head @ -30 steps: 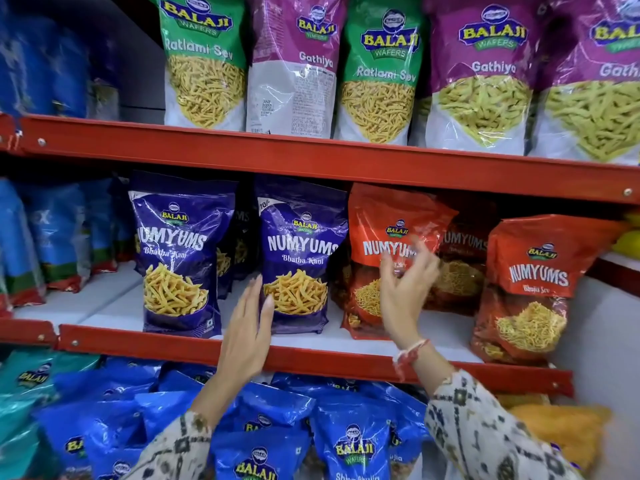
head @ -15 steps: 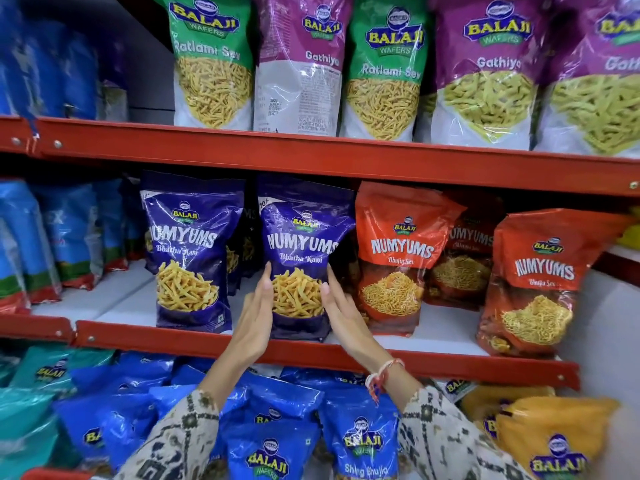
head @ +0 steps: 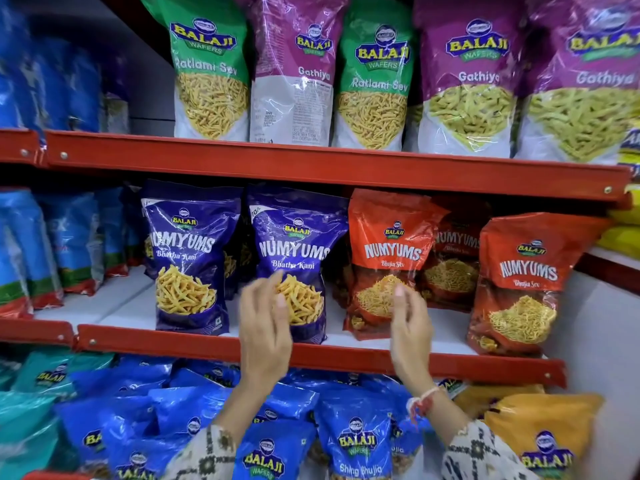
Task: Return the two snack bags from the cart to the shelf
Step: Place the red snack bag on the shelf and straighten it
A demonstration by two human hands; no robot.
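On the middle shelf (head: pixel 311 351) a purple Numyums Bhatha Kani bag (head: pixel 298 244) stands upright, with an orange Numyums Bhujia Sev bag (head: pixel 384 244) upright to its right. My left hand (head: pixel 265 327) hovers in front of the purple bag's lower part, fingers loosely apart, holding nothing. My right hand (head: pixel 410 327) is raised in front of the orange bag's lower right, fingers relaxed and empty. Neither hand grips a bag. The cart is out of sight.
Another purple Numyums bag (head: pixel 190 254) stands at the left and another orange one (head: pixel 526 282) at the right. Green and magenta Balaji bags (head: pixel 464 74) fill the upper shelf. Blue bags (head: pixel 353 438) crowd the lower shelf under my arms.
Both hands have come off the middle purple bag's sides. My right hand moved right, in front of the orange bag, and my left drew back slightly.
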